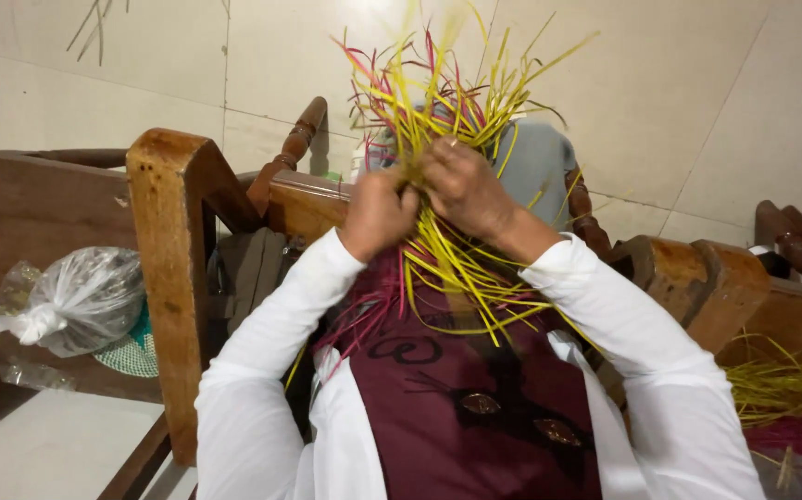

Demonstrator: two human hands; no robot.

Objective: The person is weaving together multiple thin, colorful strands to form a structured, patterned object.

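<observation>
Both hands up at chest height: left hand (378,215) and right hand (464,190), fingers closed tight round a bundle of thin yellow and red straw strips (438,102). Looks like gathering or binding, though blurred. Next calls for firm grip at the waist.

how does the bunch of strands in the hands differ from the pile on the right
The bunch is gripped upright at its middle by the left hand and right hand, ends fanning above and below; the pile lies flat and untouched at the right. The bunch mixes yellow and red strands together; the pile shows yellow strands above a separate reddish mass. Both look like the same thin, stiff dyed strands.
</observation>
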